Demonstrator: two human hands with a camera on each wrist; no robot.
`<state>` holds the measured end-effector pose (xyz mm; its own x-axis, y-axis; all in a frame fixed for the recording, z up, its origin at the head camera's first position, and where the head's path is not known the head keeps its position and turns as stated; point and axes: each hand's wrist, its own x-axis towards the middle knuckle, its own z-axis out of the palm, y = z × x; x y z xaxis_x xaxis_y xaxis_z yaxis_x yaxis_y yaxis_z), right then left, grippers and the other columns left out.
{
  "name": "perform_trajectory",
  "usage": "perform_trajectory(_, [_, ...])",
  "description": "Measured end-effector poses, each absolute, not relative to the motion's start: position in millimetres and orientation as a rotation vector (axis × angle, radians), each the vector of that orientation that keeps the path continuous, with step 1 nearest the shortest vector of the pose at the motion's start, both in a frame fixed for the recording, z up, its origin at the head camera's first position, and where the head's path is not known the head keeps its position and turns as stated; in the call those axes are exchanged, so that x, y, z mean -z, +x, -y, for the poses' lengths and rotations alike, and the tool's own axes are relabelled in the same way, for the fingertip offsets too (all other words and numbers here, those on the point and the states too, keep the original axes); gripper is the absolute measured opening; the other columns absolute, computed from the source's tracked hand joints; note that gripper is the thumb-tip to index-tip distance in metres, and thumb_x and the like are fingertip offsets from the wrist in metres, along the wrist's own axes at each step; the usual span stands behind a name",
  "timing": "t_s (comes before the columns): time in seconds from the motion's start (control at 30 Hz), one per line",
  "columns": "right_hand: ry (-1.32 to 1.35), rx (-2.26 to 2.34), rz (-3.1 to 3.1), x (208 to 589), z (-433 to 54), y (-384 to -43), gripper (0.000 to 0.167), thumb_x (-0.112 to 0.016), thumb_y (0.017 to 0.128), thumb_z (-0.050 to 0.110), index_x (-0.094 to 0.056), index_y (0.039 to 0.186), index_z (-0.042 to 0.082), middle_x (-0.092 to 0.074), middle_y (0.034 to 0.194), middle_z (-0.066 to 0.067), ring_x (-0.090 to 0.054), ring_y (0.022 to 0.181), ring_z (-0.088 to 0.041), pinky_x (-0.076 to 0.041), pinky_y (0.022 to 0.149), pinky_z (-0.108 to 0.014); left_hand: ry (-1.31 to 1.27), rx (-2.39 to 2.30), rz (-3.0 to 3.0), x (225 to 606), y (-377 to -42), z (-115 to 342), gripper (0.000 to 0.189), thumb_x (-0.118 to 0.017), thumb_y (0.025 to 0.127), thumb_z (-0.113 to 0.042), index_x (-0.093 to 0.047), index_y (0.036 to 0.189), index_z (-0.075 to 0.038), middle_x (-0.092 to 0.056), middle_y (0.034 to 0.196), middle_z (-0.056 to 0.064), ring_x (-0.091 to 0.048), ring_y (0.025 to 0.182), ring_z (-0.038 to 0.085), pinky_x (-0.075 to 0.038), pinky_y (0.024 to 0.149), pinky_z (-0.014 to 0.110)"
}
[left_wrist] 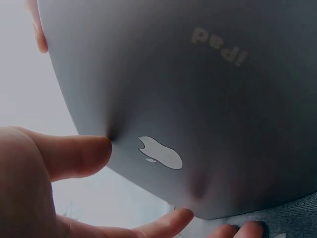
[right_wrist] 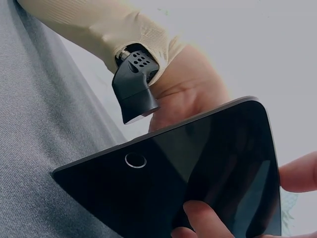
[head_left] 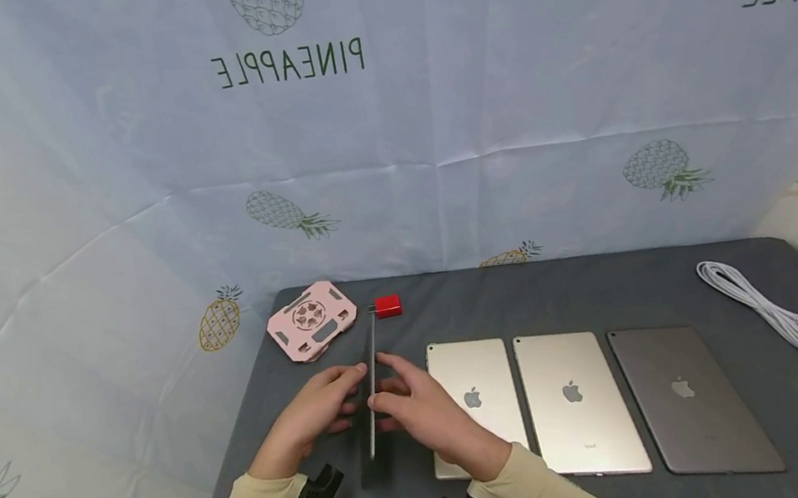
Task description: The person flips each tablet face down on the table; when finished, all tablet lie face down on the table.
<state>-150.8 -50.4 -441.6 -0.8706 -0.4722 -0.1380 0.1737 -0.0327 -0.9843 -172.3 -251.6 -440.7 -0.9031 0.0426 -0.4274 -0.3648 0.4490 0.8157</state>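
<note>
A dark grey iPad (head_left: 373,383) stands on edge between the two hands, seen almost edge-on in the head view. Its back, with the apple logo (left_wrist: 166,154), faces the left hand; its black screen with a round home button (right_wrist: 135,160) faces the right hand. The right hand (head_left: 427,405) holds the tablet, a finger at its edge and others against the screen. On the other side, the left hand (head_left: 317,407) has its thumb (left_wrist: 81,153) and a fingertip touching the back, fingers fairly straight. No left fingers show curled round it.
Two gold iPads (head_left: 478,390) and a dark grey iPad (head_left: 691,400) lie face down in a row to the right. A coiled white cable (head_left: 770,309) is at the far right. A pink case (head_left: 313,321) and a red charger plug (head_left: 387,306) lie at the back left.
</note>
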Motion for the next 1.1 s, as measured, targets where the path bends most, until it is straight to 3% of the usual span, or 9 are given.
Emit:
perform_trajectory(0.43, [-0.321,1.958,-1.824,441.5,48.9,-150.8,0.071,-0.060,0.105,0.013,-0.030,0.168,0.002,-0.058,0.151,-0.033,-0.068,0.132,-0.044,-0.063,0.102,-0.052,-0.270,-1.437,-2.320,439.2,-174.3,250.5,0.068,-0.059,0.107,-0.053,-0.058,0.147,0.001,-0.065,0.136,0.020,-0.071,0.115,0.032,-0.063,0.095,0.055])
perform_trajectory(0.87, [-0.307,1.972,-1.759,443.6,49.4,-148.9,0.072,-0.059,0.105,0.011,-0.028,0.169,0.001,-0.052,0.153,-0.034,-0.065,0.134,-0.047,-0.061,0.105,-0.052,-0.281,-1.434,-2.327,440.6,-171.7,253.7,0.068,-0.061,0.107,-0.053,-0.058,0.149,0.001,-0.066,0.142,0.021,-0.072,0.115,0.031,-0.064,0.095,0.054])
perform_trajectory(0.97, [-0.293,1.970,-1.773,443.9,49.0,-148.5,0.071,-0.060,0.104,0.010,-0.031,0.168,0.002,-0.056,0.145,-0.032,-0.069,0.128,-0.043,-0.062,0.103,-0.051,-0.281,-1.429,-2.335,441.2,-172.0,254.6,0.068,-0.062,0.106,-0.053,-0.058,0.148,0.000,-0.066,0.141,0.020,-0.071,0.116,0.032,-0.064,0.094,0.055])
perform_trajectory(1.1, [-0.280,1.957,-1.810,444.8,47.2,-148.3,0.068,-0.063,0.103,0.005,-0.037,0.165,0.000,-0.060,0.117,-0.019,-0.074,0.110,-0.031,-0.064,0.100,-0.047,-0.274,-1.409,-2.373,441.1,-171.7,255.8,0.067,-0.063,0.106,-0.053,-0.059,0.147,0.000,-0.065,0.141,0.021,-0.068,0.120,0.036,-0.063,0.095,0.056])
